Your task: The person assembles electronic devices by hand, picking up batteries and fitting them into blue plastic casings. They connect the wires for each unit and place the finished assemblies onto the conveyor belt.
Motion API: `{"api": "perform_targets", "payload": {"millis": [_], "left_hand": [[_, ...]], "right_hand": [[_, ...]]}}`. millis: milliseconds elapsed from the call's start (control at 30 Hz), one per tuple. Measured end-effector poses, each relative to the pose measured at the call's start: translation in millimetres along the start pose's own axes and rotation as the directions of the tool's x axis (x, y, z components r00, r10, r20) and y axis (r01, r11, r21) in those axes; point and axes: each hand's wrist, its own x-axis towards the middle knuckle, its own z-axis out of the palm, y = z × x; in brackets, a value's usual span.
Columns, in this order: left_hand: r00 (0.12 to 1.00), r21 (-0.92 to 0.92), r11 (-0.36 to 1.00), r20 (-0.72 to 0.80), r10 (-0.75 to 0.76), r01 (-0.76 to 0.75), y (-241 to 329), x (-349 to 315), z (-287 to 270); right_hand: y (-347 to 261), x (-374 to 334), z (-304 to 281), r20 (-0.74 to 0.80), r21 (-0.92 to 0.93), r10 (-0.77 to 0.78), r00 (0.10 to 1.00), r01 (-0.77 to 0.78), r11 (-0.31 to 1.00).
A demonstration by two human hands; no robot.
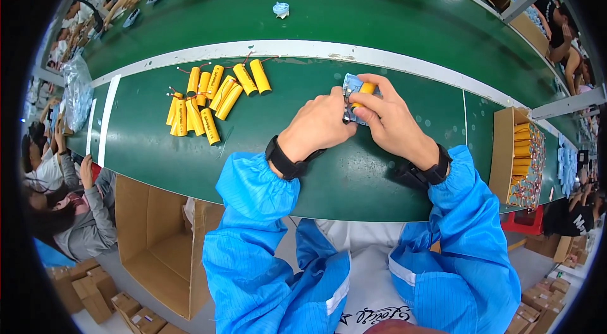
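Above the green table [265,170], both my hands meet around a light blue plastic housing [349,83]. A yellow cylindrical battery [364,92] lies against it, partly covered by my fingers. My left hand [320,121] is closed on the housing's left side, fingertips mostly hidden. My right hand [399,124] grips the battery between thumb and fingers, pressed to the housing. Black bands circle both wrists over blue sleeves. To the left, several loose yellow batteries [226,99] with thin red wires lie in a cluster.
An open carton [502,157] of wired yellow batteries stands at the right table edge. Beyond a white rail [303,49], a green belt [354,15] carries a pale blue part [281,8]. A large empty carton [158,239] sits below left. A person [91,214] is at the far left.
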Motion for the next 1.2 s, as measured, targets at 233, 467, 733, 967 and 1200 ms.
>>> {"api": "perform_targets", "payload": {"millis": [233, 467, 733, 967, 1200], "left_hand": [[0.995, 0.168, 0.984, 0.082, 0.054, -0.067, 2.4, -16.3, -12.6], [0.969, 0.07, 0.969, -0.046, 0.241, -0.237, 21.2, -30.7, -25.2], [0.928, 0.161, 0.934, -0.146, 0.342, -0.319, 3.9, -28.1, -8.9], [0.948, 0.116, 0.958, -0.158, 0.278, -0.261, 6.7, -27.3, -6.0], [0.923, 0.191, 0.932, -0.176, 0.341, -0.308, 6.7, -26.7, -4.2]], "right_hand": [[-1.1, -1.6, -3.5, -0.005, -0.14, -0.03, 1.0, 0.029, 0.99], [-1.7, -2.3, -3.6, -0.024, -0.124, -0.009, 1.0, 0.005, 0.992], [1.4, -3.2, -3.3, -0.042, -0.07, 0.035, 0.999, -0.037, 0.997], [4.8, -3.8, -3.1, -0.061, -0.051, 0.039, 0.997, -0.042, 0.998], [5.5, -2.7, -1.7, -0.097, 0.03, 0.085, 0.992, -0.083, 0.996]]}}
